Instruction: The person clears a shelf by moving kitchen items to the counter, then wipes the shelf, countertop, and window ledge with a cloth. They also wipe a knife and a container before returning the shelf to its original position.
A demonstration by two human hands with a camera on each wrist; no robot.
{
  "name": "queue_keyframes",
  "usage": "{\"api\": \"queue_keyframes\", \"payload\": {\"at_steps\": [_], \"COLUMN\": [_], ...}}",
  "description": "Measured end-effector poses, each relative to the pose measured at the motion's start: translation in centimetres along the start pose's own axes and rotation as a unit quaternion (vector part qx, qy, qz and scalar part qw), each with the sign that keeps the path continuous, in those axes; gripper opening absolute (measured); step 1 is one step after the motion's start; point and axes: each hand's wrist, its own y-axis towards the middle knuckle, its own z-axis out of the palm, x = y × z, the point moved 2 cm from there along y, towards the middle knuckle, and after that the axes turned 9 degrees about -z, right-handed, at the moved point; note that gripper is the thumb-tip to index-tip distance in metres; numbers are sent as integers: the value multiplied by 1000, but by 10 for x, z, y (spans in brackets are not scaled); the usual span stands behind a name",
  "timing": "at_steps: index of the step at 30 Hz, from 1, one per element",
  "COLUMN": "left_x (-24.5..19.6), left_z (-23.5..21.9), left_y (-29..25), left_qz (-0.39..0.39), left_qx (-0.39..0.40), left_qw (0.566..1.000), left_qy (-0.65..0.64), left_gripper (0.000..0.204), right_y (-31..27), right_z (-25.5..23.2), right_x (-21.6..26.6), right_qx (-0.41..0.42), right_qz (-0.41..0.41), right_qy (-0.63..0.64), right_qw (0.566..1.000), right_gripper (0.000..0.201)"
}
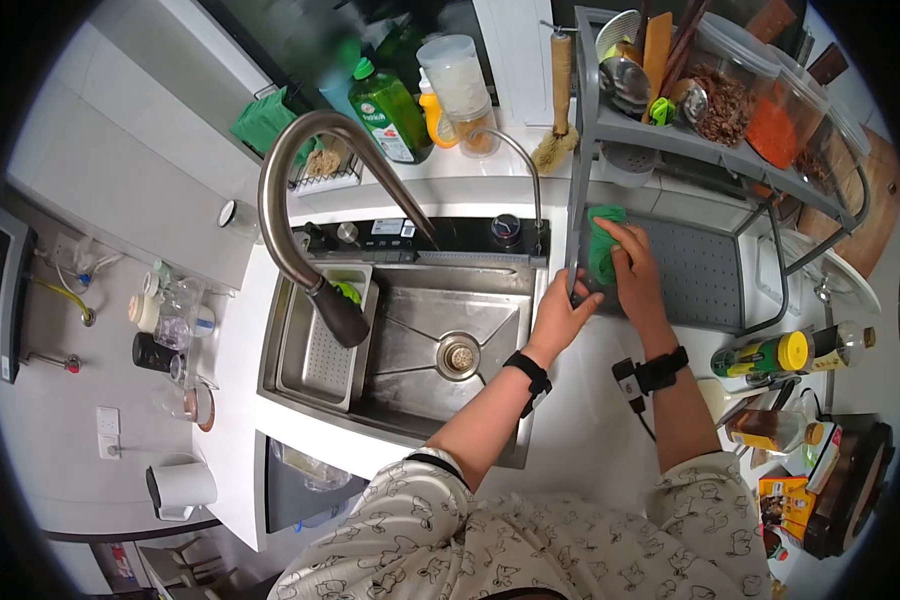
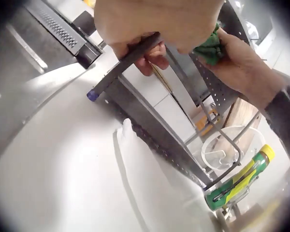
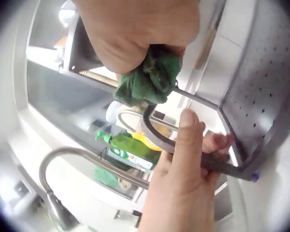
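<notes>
A grey two-tier metal rack (image 1: 692,262) stands on the counter, its lower tray perforated. The left hand (image 1: 567,312) has its fingers curled round the bar at the rack's near left side, the thumb lying along the outside. The right hand (image 1: 638,275) pinches a bunched green cloth (image 1: 601,255) between thumb and fingers, at the rack's left end, above the left hand; whether the cloth presses on the frame cannot be told.

Left of the rack is a stainless-steel sink (image 1: 495,300) with a gooseneck faucet (image 1: 273,190). A wooden-handled brush (image 1: 561,85) stands just beside the rack's rear left corner. On the rack's upper tier is a clear container of red seasoning (image 1: 774,130). Right of the rack lies a yellow-capped bottle (image 1: 755,357).
</notes>
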Motion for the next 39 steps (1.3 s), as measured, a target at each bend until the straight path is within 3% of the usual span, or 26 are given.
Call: {"api": "queue_keyframes", "payload": {"at_steps": [2, 4, 6, 10, 14, 15, 16, 17, 18, 20, 21, 23, 24, 26, 28, 30, 32, 34, 36, 37, 39], "left_x": [9, 19, 23, 21, 54, 69, 52, 34, 35, 34, 31, 17, 13, 9, 17, 30, 34, 54, 25, 15, 6], "left_z": [3, 8, 9, 12, 26, 34, 27, 22, 23, 23, 21, 6, 5, 2, 3, 12, 15, 22, 2, -7, -18], "left_y": [-7, -3, -1, -1, -2, 1, 3, -1, -2, -2, -3, -5, -5, -4, -4, -2, 2, 8, 4, 1, 3], "left_qz": [-30, -51, -59, -77, -7, -88, -162, -318, -317, -192, -194, -66, -69, -104, -79, -34, -68, -8, 55, 61, -87], "left_qx": [56, 54, 50, 32, 37, 98, 154, 158, 157, 131, 131, 77, 77, 69, 63, 37, 96, 126, 153, 162, 212], "left_qw": [997, 996, 997, 996, 997, 958, 875, 708, 705, 888, 884, 987, 986, 992, 995, 999, 986, 985, 984, 982, 973], "left_qy": [-49, -56, -7, 19, -70, -255, -429, -610, -615, -397, -404, -126, -131, -8, -18, 22, -117, -116, -74, -76, 10], "left_gripper": [23, 19, 17, 15, 20, 20, 19, 15, 15, 11, 11, 13, 13, 16, 18, 17, 18, 24, 32, 32, 40], "right_y": [3, 10, 15, 5, -35, -44, -47, -46, -45, -42, -41, -23, -12, 10, 16, 8, -2, -13, -25, -35, -49], "right_z": [1, 6, 14, 17, 23, 24, 24, 24, 24, 25, 25, 24, 23, 26, 28, 31, 35, 33, 27, 18, -5], "right_x": [14, 13, 7, 20, 22, 20, 20, 18, 18, 21, 24, 35, 37, 26, 20, 5, -2, 9, 17, 19, 18], "right_qx": [45, 87, 107, 114, 156, 171, 177, 168, 158, 158, 154, 123, 86, 99, 104, 93, 116, 85, 157, 147, 163], "right_qz": [-11, -28, -97, -28, -22, -5, -5, 1, 9, 23, 40, 26, 11, 10, 2, -57, -17, -41, 26, 29, 24], "right_qy": [-31, -61, -90, -114, -106, -87, -93, -81, -68, -74, -75, -100, -119, -129, -141, -166, -235, -155, -126, -131, -167], "right_qw": [998, 994, 985, 987, 982, 981, 980, 982, 985, 984, 984, 987, 989, 987, 984, 980, 965, 983, 979, 980, 972], "right_gripper": [34, 32, 30, 28, 28, 28, 28, 27, 27, 27, 27, 26, 26, 25, 24, 24, 25, 24, 24, 24, 25]}}
